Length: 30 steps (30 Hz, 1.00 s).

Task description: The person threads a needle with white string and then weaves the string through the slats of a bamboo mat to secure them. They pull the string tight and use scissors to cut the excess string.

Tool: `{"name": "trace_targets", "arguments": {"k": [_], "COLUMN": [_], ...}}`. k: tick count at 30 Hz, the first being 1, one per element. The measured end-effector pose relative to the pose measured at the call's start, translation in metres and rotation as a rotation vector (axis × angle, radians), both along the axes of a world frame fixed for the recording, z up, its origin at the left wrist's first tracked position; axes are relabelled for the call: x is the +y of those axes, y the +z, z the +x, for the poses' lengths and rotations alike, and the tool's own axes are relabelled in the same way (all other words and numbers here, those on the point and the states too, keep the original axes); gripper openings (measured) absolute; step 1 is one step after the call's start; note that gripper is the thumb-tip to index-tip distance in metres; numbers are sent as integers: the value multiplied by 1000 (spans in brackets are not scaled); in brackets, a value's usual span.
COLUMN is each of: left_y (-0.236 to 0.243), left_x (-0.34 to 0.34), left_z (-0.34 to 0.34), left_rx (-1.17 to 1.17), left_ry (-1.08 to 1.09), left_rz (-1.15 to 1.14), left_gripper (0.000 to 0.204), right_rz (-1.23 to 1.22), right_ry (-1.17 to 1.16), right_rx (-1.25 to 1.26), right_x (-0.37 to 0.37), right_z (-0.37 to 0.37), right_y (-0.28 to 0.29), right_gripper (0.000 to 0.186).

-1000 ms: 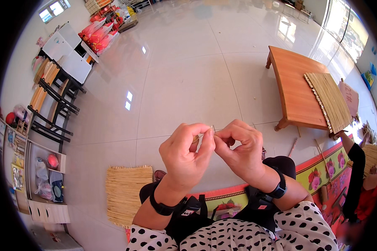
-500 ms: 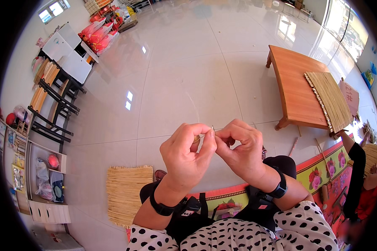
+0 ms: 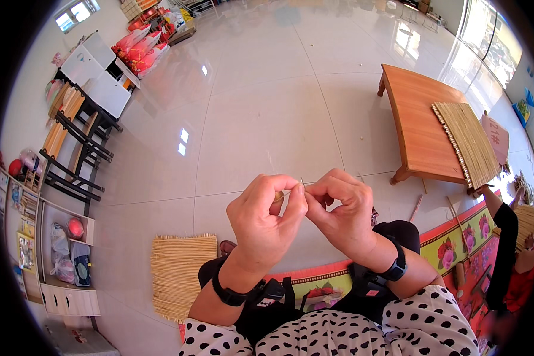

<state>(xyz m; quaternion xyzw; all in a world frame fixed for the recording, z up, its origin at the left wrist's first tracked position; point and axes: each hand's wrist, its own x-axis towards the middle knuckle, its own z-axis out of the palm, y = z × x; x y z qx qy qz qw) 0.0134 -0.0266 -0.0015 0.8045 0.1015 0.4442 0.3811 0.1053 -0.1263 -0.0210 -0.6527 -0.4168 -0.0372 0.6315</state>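
Note:
My left hand (image 3: 264, 222) and my right hand (image 3: 341, 210) are raised together in front of me, fingertips meeting. Between the pinched fingers of both hands sits a thin pale straw strand (image 3: 291, 191), with a short tip poking up near my right thumb. Each wrist wears a black band. My knees in dark trousers and a flowered mat (image 3: 451, 246) lie below the hands.
A woven straw mat (image 3: 175, 273) lies on the tiled floor at lower left. A low wooden table (image 3: 418, 121) with another straw mat (image 3: 469, 142) on it stands to the right. Another person's arm (image 3: 504, 237) reaches in at right. Shelves and a black rack line the left wall.

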Motion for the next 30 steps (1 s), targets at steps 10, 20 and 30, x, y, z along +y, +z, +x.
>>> {"name": "trace_targets", "arguments": {"k": [10,20,30], "left_y": [0,0,0], "left_x": [0,0,0], "left_z": [0,0,0], "left_rx": [5,10,10], "left_ry": [14,17,13], "left_rz": [-5,-4,-5], "left_gripper": [11,11,12], "right_rz": [2,6,-1], "right_ry": [-6,0,2], "right_rx": [-2,0,-5], "right_x": [0,-1,-1], "right_z": [0,0,0], "right_y": [-1,0,0], "right_gripper": [7,7,7]}}
